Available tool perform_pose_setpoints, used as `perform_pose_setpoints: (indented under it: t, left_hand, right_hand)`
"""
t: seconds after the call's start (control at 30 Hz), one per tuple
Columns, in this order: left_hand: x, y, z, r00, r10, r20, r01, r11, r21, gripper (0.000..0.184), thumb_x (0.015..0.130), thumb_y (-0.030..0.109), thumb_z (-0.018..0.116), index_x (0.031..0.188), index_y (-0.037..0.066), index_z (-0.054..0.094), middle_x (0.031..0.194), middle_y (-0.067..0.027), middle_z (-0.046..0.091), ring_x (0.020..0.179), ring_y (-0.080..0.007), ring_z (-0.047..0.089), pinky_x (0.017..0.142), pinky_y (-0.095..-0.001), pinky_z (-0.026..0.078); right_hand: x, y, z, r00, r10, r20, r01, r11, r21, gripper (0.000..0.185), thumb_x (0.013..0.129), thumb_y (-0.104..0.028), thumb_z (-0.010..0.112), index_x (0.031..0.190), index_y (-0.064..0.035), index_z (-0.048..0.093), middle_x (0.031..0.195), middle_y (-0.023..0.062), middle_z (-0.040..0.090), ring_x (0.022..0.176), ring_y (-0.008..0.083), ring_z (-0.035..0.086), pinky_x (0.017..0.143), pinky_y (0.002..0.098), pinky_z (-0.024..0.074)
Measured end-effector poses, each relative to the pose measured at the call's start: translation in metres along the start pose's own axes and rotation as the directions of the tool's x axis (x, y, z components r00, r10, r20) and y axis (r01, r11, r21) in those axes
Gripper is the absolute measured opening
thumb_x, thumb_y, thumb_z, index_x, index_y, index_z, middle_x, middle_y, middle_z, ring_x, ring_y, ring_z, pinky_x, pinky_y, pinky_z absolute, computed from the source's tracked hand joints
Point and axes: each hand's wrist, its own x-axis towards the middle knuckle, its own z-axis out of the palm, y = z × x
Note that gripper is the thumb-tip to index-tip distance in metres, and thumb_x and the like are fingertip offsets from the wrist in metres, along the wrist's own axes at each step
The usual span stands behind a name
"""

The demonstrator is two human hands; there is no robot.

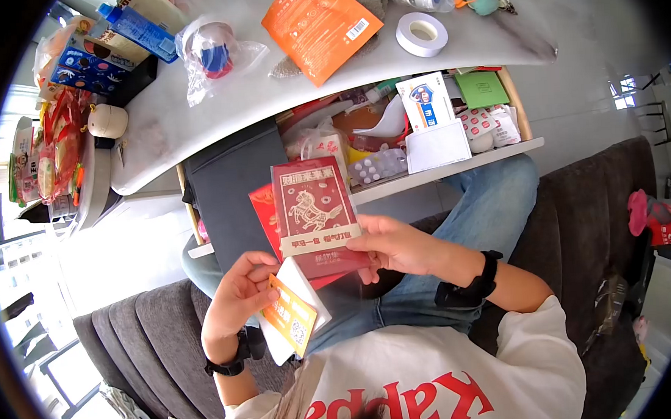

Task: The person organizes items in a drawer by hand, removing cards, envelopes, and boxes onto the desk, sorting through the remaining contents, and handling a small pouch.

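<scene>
My right hand (398, 246) is closed on the lower right edge of a dark red envelope packet (314, 203) printed with a gold horse and Chinese characters. Brighter red envelopes (263, 209) show behind it; what supports them is partly hidden. Between the thumb and fingers of my left hand (243, 292) are a folded white paper (307, 281) and an orange card (289, 316) with a QR code. Both hands are above my lap, just in front of the open drawer (455, 167).
In the drawer lie a dark folder (232, 192), a blister pack (379, 166), a white-and-blue box (425, 102) and a green packet (482, 88). On the tabletop (165, 135) are an orange pouch (322, 28), a white tape roll (422, 34) and a blue bottle (138, 32). A grey sofa (140, 326) is around me.
</scene>
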Motion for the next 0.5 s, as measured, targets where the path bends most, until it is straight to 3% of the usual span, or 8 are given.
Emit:
perform_pose_setpoints:
  t: [0.1,0.2,0.27,0.37,0.43,0.5]
  left_hand:
    - [0.000,-0.003,-0.012,0.997,0.068,0.029,-0.067,0.998,-0.005,0.033,0.085,-0.011,0.052,0.115,-0.001,0.042,0.117,-0.0122,0.056,0.108,-0.0129,0.054,0.090,-0.0239,0.043]
    - [-0.001,0.003,-0.011,0.996,0.056,-0.069,-0.047,0.991,0.123,0.034,0.086,-0.010,0.052,0.117,0.000,0.043,0.114,-0.0099,0.057,0.104,-0.0111,0.054,0.087,-0.0224,0.044]
    - [-0.004,0.011,-0.011,0.988,0.075,-0.133,-0.052,0.984,0.171,0.035,0.086,-0.010,0.052,0.118,0.000,0.044,0.111,-0.0077,0.058,0.103,-0.0102,0.055,0.085,-0.0216,0.044]
    - [-0.008,0.028,-0.029,0.932,0.257,-0.255,-0.157,0.921,0.355,0.039,0.084,-0.009,0.053,0.121,0.000,0.045,0.109,-0.0062,0.058,0.101,-0.0094,0.055,0.084,-0.0213,0.044]
    - [-0.007,0.044,-0.046,0.869,0.343,-0.356,-0.201,0.904,0.378,0.041,0.084,-0.006,0.054,0.123,0.000,0.045,0.107,-0.0056,0.059,0.097,-0.0094,0.056,0.083,-0.0214,0.044]
    - [0.000,0.071,-0.064,0.817,0.471,-0.334,-0.307,0.844,0.441,0.046,0.087,0.000,0.052,0.131,0.002,0.038,0.107,-0.0090,0.060,0.093,-0.0118,0.059,0.081,-0.0238,0.048]
  right_hand:
    - [0.006,-0.001,-0.009,1.000,-0.022,-0.012,0.021,0.996,-0.092,0.025,0.094,-0.015,0.048,0.115,-0.0016,0.046,0.094,0.0094,0.060,0.065,0.0169,0.062,0.058,0.0263,0.0519]
    - [0.003,-0.008,-0.005,0.999,-0.027,-0.041,0.021,0.990,-0.141,0.029,0.094,-0.013,0.049,0.120,0.0000,0.047,0.097,0.0080,0.062,0.068,0.0131,0.061,0.058,0.0259,0.0503]
    - [-0.006,-0.019,-0.007,0.991,-0.112,-0.073,0.084,0.947,-0.311,0.031,0.093,-0.014,0.052,0.120,-0.0006,0.048,0.097,0.0069,0.063,0.073,0.0110,0.061,0.062,0.0248,0.0497]
    - [-0.022,-0.034,-0.030,0.952,-0.274,-0.137,0.168,0.841,-0.514,0.031,0.092,-0.014,0.055,0.120,-0.0006,0.049,0.101,0.0057,0.063,0.084,0.0062,0.058,0.069,0.0215,0.0473]
    - [-0.042,-0.059,-0.025,0.941,-0.284,-0.181,0.121,0.786,-0.606,0.031,0.092,-0.012,0.054,0.120,-0.0006,0.048,0.103,0.0045,0.062,0.086,0.0045,0.056,0.072,0.0194,0.0447]
    - [-0.054,-0.070,-0.030,0.909,-0.382,-0.165,0.168,0.700,-0.694,0.032,0.092,-0.011,0.053,0.122,-0.0009,0.047,0.104,0.0034,0.062,0.087,0.0043,0.056,0.073,0.0193,0.0445]
